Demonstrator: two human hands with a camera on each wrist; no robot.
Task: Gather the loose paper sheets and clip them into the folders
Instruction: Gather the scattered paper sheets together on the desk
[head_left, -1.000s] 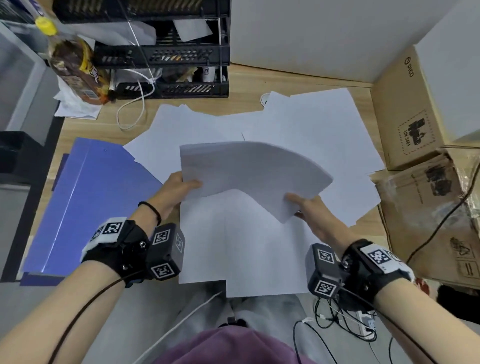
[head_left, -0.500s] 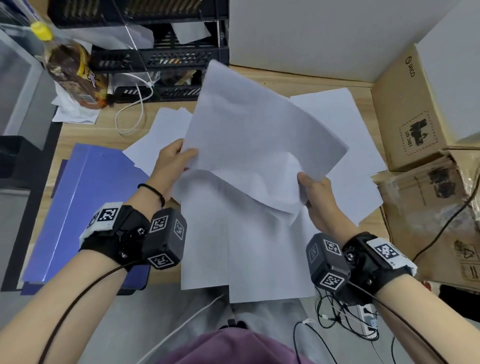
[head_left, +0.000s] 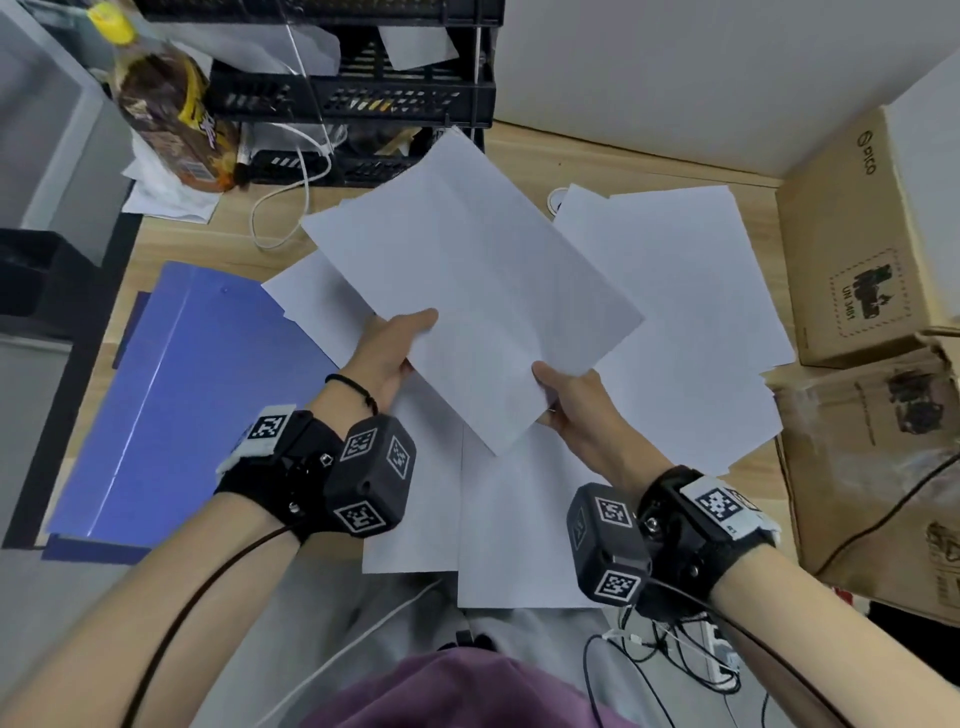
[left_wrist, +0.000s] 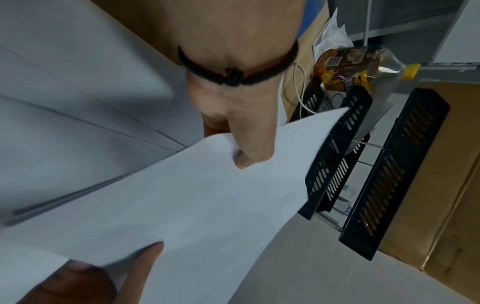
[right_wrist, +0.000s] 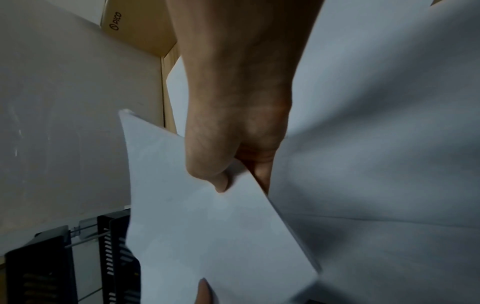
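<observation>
Above the desk (head_left: 519, 156), left hand (head_left: 387, 353) and right hand (head_left: 576, 402) each pinch the held stack (head_left: 467, 291), thumbs on top. Loose sheets (head_left: 685, 312) lie beneath; blue folder (head_left: 171, 395) left of them.

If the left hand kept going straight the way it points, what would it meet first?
Probably the black desk organizer: the left hand, gripping the held sheets, points up the desk toward it. How high the hand is remains unclear.
</observation>
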